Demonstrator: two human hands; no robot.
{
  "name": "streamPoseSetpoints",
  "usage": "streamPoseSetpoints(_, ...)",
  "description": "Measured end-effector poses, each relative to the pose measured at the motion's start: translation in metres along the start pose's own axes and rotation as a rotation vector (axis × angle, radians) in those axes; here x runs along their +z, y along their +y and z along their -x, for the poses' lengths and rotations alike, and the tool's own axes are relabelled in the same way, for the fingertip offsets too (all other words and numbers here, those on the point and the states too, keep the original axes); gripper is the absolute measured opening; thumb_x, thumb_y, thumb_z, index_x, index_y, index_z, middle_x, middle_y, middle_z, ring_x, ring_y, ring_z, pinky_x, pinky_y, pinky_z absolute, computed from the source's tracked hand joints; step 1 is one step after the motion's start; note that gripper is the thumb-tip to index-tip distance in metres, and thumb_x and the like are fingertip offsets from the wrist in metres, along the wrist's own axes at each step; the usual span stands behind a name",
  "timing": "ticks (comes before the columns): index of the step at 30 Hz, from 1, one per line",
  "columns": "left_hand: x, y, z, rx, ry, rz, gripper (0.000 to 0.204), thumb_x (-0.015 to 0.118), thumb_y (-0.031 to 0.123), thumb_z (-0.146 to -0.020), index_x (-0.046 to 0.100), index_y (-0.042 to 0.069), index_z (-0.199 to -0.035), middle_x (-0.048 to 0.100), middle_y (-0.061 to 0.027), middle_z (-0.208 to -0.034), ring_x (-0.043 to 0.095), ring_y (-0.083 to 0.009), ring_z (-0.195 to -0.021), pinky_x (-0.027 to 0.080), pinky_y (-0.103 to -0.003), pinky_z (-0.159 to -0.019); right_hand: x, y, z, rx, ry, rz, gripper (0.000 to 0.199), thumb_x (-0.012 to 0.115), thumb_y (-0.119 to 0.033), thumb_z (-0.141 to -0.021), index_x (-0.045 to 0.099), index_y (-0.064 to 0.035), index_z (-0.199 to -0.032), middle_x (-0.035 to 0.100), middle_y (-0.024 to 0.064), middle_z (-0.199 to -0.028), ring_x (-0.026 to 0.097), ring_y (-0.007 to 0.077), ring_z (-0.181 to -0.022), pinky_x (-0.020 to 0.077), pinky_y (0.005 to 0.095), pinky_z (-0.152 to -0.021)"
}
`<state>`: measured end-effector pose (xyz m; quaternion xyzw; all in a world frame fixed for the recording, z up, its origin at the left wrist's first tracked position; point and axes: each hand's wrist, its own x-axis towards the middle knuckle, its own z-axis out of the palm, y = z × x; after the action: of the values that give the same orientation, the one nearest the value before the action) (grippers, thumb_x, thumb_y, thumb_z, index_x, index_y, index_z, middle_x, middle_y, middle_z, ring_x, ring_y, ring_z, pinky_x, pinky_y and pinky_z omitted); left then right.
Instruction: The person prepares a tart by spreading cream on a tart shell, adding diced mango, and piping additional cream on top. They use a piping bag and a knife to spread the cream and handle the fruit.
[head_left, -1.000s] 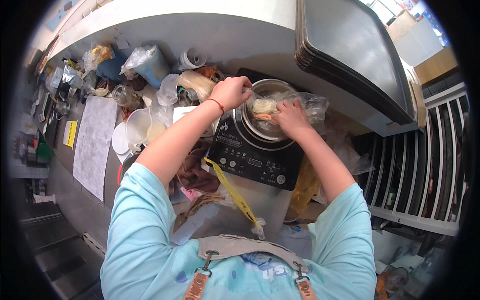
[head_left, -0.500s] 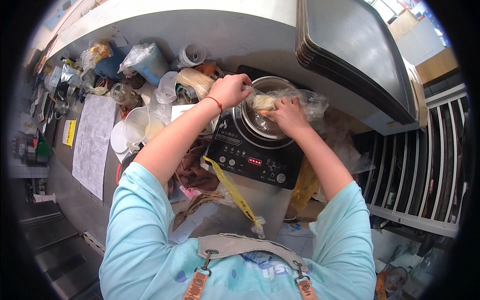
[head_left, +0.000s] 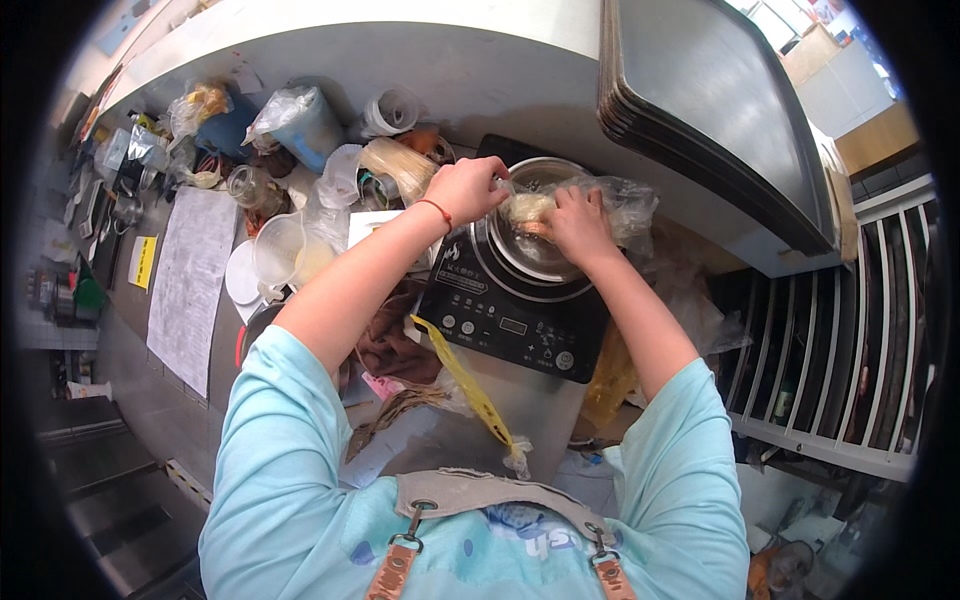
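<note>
A metal pot sits on a black induction cooker in front of me. Over the pot's mouth lies a clear plastic bag, with a pale yellow lump of food at its left end. My left hand, a red cord at its wrist, pinches the bag's left edge beside the pot's rim. My right hand is closed over the bag from the right, its fingers pressed on the pale lump. Inside the bag the exact kind of food cannot be made out. Part of the pot is hidden beneath the bag and my right hand.
Left of the cooker crowd a clear measuring jug, a bundle of dry noodles, a brown cloth and blue containers. Dark trays lean at the right back; a slatted rack stands right. A yellow strip lies in front.
Both hands remain at the bag over the pot, shifting only slightly. The cooker's display, lit red before, now looks dark.
</note>
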<state>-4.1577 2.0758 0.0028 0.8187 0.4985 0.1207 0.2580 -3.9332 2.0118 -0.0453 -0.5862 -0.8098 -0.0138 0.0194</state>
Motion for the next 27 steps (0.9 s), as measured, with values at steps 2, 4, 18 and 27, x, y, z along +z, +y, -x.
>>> streamPoseSetpoints(2, 0.002, -0.010, 0.002, -0.012, 0.005, 0.012, 0.032, 0.071, 0.032, -0.088, 0.072, 0.012, -0.113, 0.077, -0.0111, -0.099, 0.073, -0.0323, -0.097, 0.057, -0.044, -0.089, 0.001, -0.006, -0.007, -0.039, -0.011, 0.023, 0.021, 0.067, -0.032, -0.090, 0.080, -0.0160, -0.088, 0.062, 0.0048, -0.109, 0.056, 0.0239, -0.117, 0.0345, 0.0522, -0.112)
streamPoseSetpoints(4, 0.004, -0.006, 0.001, -0.002, 0.001, 0.001, 0.032, 0.071, 0.033, -0.088, 0.072, 0.013, -0.113, 0.077, -0.0112, -0.099, 0.073, -0.0325, -0.097, 0.057, -0.045, -0.089, 0.002, -0.003, -0.005, -0.040, -0.013, 0.034, 0.021, 0.066, -0.029, -0.090, 0.081, -0.0154, -0.088, 0.062, 0.0053, -0.109, 0.056, 0.0243, -0.117, 0.0344, 0.0531, -0.113)
streamPoseSetpoints(18, 0.000, -0.013, 0.006, 0.054, 0.017, -0.044, 0.040, 0.073, 0.032, -0.088, 0.070, 0.006, -0.119, 0.075, -0.0167, -0.105, 0.072, -0.0327, -0.100, 0.057, -0.042, -0.089, -0.004, -0.006, -0.018, 0.027, 0.005, 0.113, 0.030, 0.076, -0.037, -0.083, 0.077, -0.0158, -0.104, 0.063, 0.0069, -0.110, 0.057, 0.0245, -0.118, 0.0380, 0.0515, -0.107)
streamPoseSetpoints(27, -0.124, 0.044, 0.174, 0.258, 0.210, 0.058, 0.031, 0.071, 0.017, -0.094, 0.067, 0.005, -0.122, 0.072, -0.0119, -0.111, 0.070, -0.0260, -0.093, 0.055, -0.036, -0.085, -0.044, -0.046, 0.011, -0.014, 0.355, -0.100, 0.014, 0.074, -0.019, -0.086, 0.069, -0.0148, -0.098, 0.066, 0.0030, -0.094, 0.064, 0.0252, -0.096, 0.0453, 0.0436, -0.087)
